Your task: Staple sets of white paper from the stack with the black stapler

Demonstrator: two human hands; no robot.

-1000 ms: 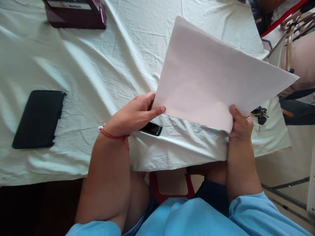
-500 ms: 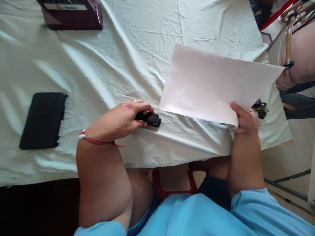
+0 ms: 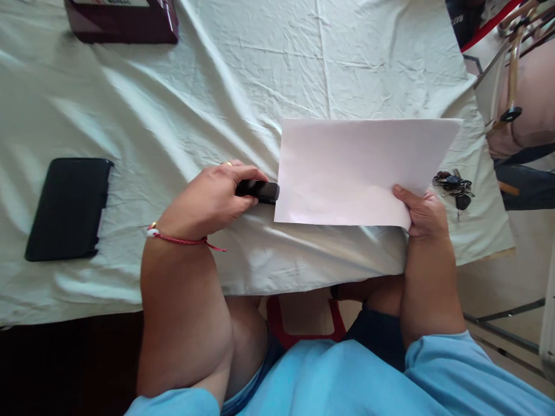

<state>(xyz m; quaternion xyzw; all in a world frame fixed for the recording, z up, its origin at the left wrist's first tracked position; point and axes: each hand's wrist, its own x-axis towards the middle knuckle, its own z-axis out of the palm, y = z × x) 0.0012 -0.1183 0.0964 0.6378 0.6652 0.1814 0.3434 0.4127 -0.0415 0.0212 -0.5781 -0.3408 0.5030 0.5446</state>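
My left hand [image 3: 212,193] is closed around a small black stapler [image 3: 267,192], fingers on its far side and thumb on the near side. The stapler's front end meets the left edge of a white paper sheet [image 3: 342,167]; whether the edge lies between its jaws I cannot tell. At the sheet's lower right corner, my right hand [image 3: 425,212] grips it with the thumb on top and the other fingers hidden beneath. The paper curls a little near that thumb. Whether it is one sheet or more is unclear.
A pale cloth with folds covers the table [image 3: 243,75]. A black phone case or tablet [image 3: 69,209] lies at the left, a dark maroon box [image 3: 125,23] stands at the back left, and a bunch of keys [image 3: 455,186] rests right of the paper. A walker-like frame [image 3: 514,75] stands beyond the right edge.
The paper has swung level and come nearer, its left edge now meeting the stapler's front end. My left hand has shifted slightly away from me with the stapler. The keys show more fully.
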